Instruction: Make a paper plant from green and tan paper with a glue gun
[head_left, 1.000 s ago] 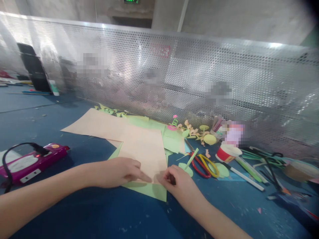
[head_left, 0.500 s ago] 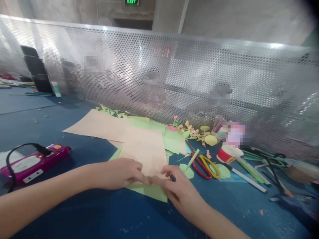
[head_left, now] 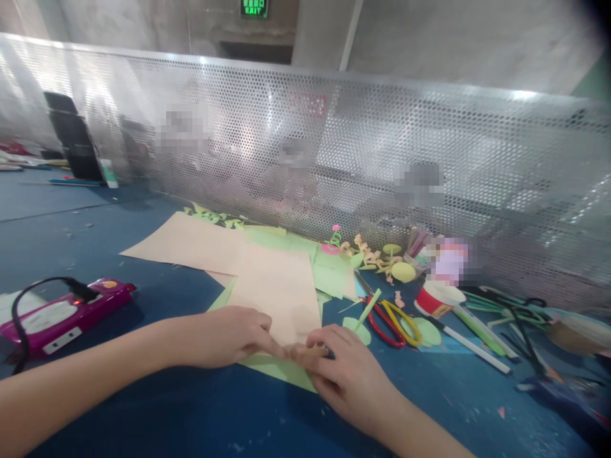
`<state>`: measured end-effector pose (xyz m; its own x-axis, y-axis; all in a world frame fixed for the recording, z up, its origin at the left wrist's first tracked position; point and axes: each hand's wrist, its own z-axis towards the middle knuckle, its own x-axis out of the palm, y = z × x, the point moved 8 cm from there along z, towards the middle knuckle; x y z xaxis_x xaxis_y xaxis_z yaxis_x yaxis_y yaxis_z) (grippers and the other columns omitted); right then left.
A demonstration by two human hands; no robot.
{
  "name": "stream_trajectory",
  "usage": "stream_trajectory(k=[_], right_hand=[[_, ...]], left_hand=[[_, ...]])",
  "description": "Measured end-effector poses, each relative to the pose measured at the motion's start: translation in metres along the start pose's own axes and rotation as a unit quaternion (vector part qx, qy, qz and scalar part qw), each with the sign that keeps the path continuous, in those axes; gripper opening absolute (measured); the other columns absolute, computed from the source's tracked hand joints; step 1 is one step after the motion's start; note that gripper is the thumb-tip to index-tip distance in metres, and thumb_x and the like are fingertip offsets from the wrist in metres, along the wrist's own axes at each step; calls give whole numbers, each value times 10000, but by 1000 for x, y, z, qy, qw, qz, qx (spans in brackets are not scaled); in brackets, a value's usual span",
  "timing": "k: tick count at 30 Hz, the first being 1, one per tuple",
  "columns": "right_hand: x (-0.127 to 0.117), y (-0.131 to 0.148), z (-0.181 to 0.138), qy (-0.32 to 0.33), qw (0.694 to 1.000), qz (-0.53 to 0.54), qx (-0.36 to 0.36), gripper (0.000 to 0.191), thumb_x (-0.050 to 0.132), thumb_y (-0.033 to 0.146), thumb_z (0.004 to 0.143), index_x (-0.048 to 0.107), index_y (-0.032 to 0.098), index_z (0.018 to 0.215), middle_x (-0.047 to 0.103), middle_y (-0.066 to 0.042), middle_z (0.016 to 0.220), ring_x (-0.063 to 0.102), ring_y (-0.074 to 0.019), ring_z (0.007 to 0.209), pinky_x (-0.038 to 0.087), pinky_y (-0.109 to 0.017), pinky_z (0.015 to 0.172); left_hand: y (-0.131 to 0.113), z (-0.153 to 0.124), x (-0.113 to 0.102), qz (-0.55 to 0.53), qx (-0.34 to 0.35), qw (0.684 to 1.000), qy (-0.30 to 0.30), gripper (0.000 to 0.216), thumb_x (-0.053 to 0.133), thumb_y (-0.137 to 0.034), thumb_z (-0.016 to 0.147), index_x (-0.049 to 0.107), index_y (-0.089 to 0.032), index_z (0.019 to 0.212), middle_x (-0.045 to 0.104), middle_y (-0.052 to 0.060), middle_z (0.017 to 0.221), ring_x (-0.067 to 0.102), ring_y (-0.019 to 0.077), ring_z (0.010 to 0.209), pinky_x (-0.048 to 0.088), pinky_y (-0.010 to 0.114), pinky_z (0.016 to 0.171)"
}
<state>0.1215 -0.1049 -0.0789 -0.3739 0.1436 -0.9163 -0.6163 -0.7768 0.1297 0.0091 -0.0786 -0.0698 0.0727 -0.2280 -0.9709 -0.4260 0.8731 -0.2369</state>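
A peach paper sheet (head_left: 281, 289) lies on the blue table over a light green sheet (head_left: 281, 370). My left hand (head_left: 229, 334) rests on the peach sheet's near edge, fingers curled, its index fingertip pressing the edge down. My right hand (head_left: 346, 375) meets it from the right, fingers pinched on the same near corner, where the paper looks rolled or folded over. The fingertips of the two hands touch each other.
Red and yellow scissors (head_left: 391, 316) lie just right of the sheets, with a green stick (head_left: 370, 305), paper scraps, a red-and-white cup (head_left: 436, 298) and pens (head_left: 472, 346). A magenta device with a black cable (head_left: 62, 312) lies at left. A perforated metal screen (head_left: 334, 159) stands behind.
My right hand has slid left along the near edge until it meets my left fingertip, and it now pinches the peach sheet's corner. My left hand stays put.
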Motion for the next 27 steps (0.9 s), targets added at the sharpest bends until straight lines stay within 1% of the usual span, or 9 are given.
stream_trajectory(k=[6,11,15,22,25,27], right_hand=[[-9,-1,-2,-8,999,-23,-27,274,508,115,759,588,239,990,561,-45,957,469,-182,889,370,-342,779],[-12,-3,-5,17,998,-22,-54,258,501,96,727,601,201,940,560,-42,900,460,-191,898,368,-350,793],[-11,-8,-7,33,998,-19,-54,265,492,86,700,611,189,913,550,-40,849,461,-183,832,384,-337,740],[-14,-11,-9,23,998,-4,-63,230,467,61,677,629,177,793,539,-35,760,442,-157,724,389,-294,636],[-17,-12,-8,16,998,-1,-61,223,456,55,685,627,177,759,538,-35,747,445,-154,718,388,-283,620],[-19,-13,-7,8,998,2,-56,205,449,56,700,614,177,696,531,-32,714,446,-151,704,389,-280,612]], left_hand=[[2,-1,1,1,-14,1000,5,483,387,-30,805,535,-353,1133,512,7,775,479,120,692,327,194,626],[2,0,0,2,-13,1000,-3,479,399,-29,806,543,-348,1134,498,6,750,467,115,672,321,191,611],[2,0,1,-1,-8,1000,-6,489,401,-26,801,537,-351,1140,493,2,740,454,113,662,315,192,598],[4,-1,2,-5,-6,1000,-4,480,382,-36,812,533,-350,1142,492,4,741,452,117,672,306,198,597],[3,-1,1,-3,-5,1000,-4,496,382,-21,798,536,-347,1138,492,6,744,454,118,670,306,199,595],[2,-1,1,-2,-6,1000,-2,494,379,-24,798,536,-346,1139,490,7,739,454,118,663,305,200,588]])
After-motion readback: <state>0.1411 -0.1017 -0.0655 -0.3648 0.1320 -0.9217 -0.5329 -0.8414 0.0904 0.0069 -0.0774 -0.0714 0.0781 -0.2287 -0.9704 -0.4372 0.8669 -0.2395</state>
